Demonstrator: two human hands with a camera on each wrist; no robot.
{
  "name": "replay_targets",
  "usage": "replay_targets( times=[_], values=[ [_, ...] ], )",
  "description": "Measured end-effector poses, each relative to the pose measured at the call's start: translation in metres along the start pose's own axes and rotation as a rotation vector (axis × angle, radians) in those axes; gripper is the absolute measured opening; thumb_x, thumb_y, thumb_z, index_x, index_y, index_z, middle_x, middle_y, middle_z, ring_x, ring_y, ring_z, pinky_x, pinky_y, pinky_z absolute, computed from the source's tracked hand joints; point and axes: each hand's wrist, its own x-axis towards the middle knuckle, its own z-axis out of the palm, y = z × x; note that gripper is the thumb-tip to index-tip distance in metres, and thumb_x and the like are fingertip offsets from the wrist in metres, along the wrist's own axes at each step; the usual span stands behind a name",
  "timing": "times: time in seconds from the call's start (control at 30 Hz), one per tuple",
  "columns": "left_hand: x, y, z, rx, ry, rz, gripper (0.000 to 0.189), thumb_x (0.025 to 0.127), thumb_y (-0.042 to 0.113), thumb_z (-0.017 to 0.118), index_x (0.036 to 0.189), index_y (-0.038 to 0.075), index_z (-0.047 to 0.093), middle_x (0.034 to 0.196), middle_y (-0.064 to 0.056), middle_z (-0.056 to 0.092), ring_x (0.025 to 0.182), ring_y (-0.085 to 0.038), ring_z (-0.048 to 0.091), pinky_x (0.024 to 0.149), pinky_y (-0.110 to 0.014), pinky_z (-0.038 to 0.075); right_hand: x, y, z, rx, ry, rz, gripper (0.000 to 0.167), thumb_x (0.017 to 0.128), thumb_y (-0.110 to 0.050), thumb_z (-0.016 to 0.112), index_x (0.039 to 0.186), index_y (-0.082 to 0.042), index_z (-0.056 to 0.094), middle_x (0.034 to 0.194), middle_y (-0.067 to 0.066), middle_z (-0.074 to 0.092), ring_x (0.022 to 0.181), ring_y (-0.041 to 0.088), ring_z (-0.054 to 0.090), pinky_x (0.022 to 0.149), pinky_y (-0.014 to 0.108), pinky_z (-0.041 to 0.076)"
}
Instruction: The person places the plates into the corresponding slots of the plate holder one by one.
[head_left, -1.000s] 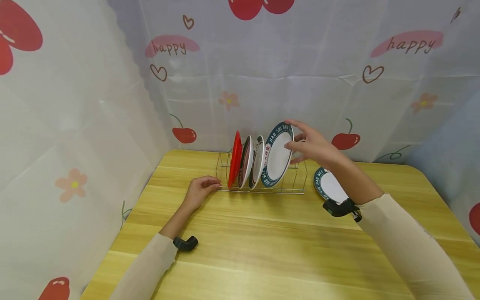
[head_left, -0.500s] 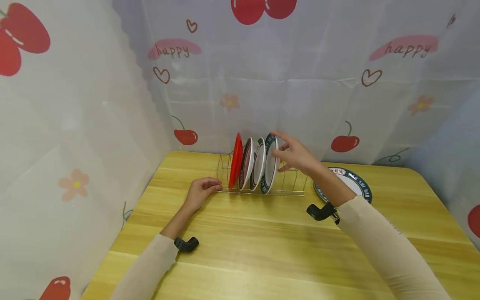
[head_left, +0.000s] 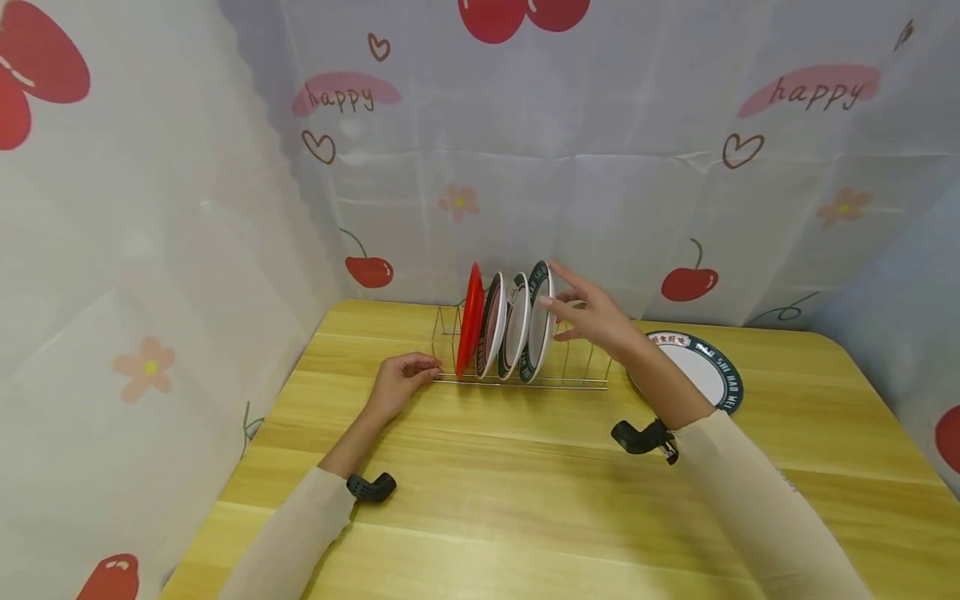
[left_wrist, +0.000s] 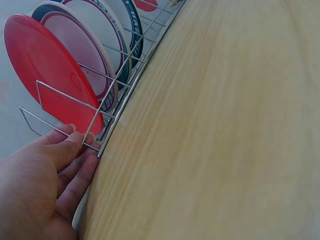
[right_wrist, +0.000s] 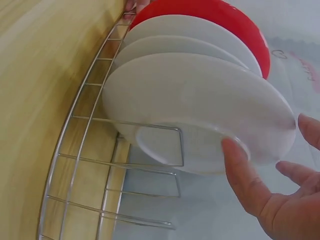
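Note:
My left hand [head_left: 405,383] pinches the left end of a wire dish rack [left_wrist: 120,107] between thumb and fingers. Upright in the rack are a red plate [head_left: 470,321], then two white plates with dark patterned rims, and rightmost a white plate with a green lettered rim [head_left: 536,321]. My right hand [head_left: 596,317] is at this last plate's right side, fingers spread and fairly straight. From the right wrist, its thumb overlaps the plate's white underside near the foot ring, and another fingertip is right at the rim.
Another green-rimmed plate [head_left: 693,367] lies flat on the wooden table [head_left: 480,492], right of the rack and partly behind the right forearm. Bare rack slots show right of the standing plates. A printed cloth [head_left: 525,192] hangs close behind the rack.
The green-rimmed plate has moved left and turned more edge-on beside the other plates, with my right hand following. Over the last half second it has barely shifted. My left hand stays put.

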Motion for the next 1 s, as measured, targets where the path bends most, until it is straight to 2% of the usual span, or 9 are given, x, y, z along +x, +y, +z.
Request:
replay_targets(
  times=[0.13, 0.27, 0.4, 0.53, 0.67, 0.87, 1.0],
  values=[
    [0.000, 0.000, 0.001, 0.000, -0.003, -0.005, 0.014, 0.091, -0.007, 0.071, 0.105, -0.011, 0.073, 0.102, -0.023, 0.074, 0.094, -0.039, 0.072, 0.077, -0.025, 0.061, -0.018, 0.006, -0.005, -0.042, 0.043, -0.026, 0.067, 0.106, -0.031, 0.056, 0.163, -0.032, 0.021, 0.149, 0.026, 0.041, 0.130, 0.045, 0.052, 0.095, 0.057, 0.054],
    [-0.001, 0.000, 0.000, 0.002, 0.001, 0.000, 0.014, 0.091, -0.007, 0.071, 0.105, -0.011, 0.073, 0.102, -0.023, 0.074, 0.093, -0.039, 0.072, 0.077, -0.026, 0.061, -0.041, 0.010, -0.013, -0.067, 0.113, -0.017, 0.065, 0.107, -0.035, 0.054, 0.163, -0.029, 0.022, 0.149, 0.023, 0.044, 0.130, 0.041, 0.052, 0.098, 0.054, 0.053],
    [0.000, 0.000, -0.001, 0.011, 0.008, 0.012, 0.014, 0.091, -0.007, 0.070, 0.104, -0.011, 0.073, 0.101, -0.024, 0.074, 0.091, -0.034, 0.073, 0.076, -0.026, 0.061, -0.062, 0.014, -0.023, -0.055, 0.189, -0.047, 0.061, 0.107, -0.036, 0.053, 0.162, -0.023, 0.029, 0.149, 0.020, 0.046, 0.126, 0.032, 0.055, 0.095, 0.042, 0.057],
    [0.000, 0.002, -0.002, 0.020, 0.014, 0.012, 0.013, 0.091, -0.007, 0.071, 0.103, -0.011, 0.073, 0.101, -0.024, 0.074, 0.091, -0.032, 0.073, 0.077, -0.023, 0.060, -0.077, 0.026, -0.041, 0.003, 0.281, -0.092, 0.051, 0.107, -0.033, 0.053, 0.156, -0.019, 0.043, 0.143, 0.012, 0.051, 0.119, 0.024, 0.057, 0.086, 0.030, 0.060],
    [-0.001, 0.002, -0.001, 0.014, 0.007, -0.001, 0.014, 0.091, -0.007, 0.071, 0.104, -0.011, 0.073, 0.101, -0.023, 0.074, 0.092, -0.036, 0.072, 0.077, -0.024, 0.060, -0.089, 0.043, -0.066, 0.084, 0.365, -0.087, 0.048, 0.105, -0.031, 0.058, 0.150, -0.016, 0.051, 0.132, 0.000, 0.058, 0.111, 0.012, 0.062, 0.081, 0.026, 0.061],
    [0.000, 0.003, -0.001, 0.008, 0.002, -0.017, 0.014, 0.091, -0.006, 0.071, 0.105, -0.010, 0.074, 0.102, -0.023, 0.074, 0.094, -0.042, 0.071, 0.078, -0.025, 0.060, -0.107, 0.074, -0.103, 0.194, 0.430, -0.097, 0.048, 0.104, -0.026, 0.060, 0.148, -0.011, 0.052, 0.123, -0.006, 0.065, 0.106, 0.005, 0.065, 0.078, 0.021, 0.060],
    [0.000, 0.004, -0.001, 0.017, 0.005, -0.011, 0.014, 0.091, -0.007, 0.071, 0.105, -0.011, 0.073, 0.102, -0.024, 0.074, 0.094, -0.043, 0.071, 0.078, -0.025, 0.060, -0.115, 0.095, -0.124, 0.224, 0.467, -0.068, 0.046, 0.104, -0.022, 0.059, 0.149, -0.012, 0.052, 0.118, -0.009, 0.065, 0.104, 0.003, 0.064, 0.076, 0.016, 0.058]
  ],
)
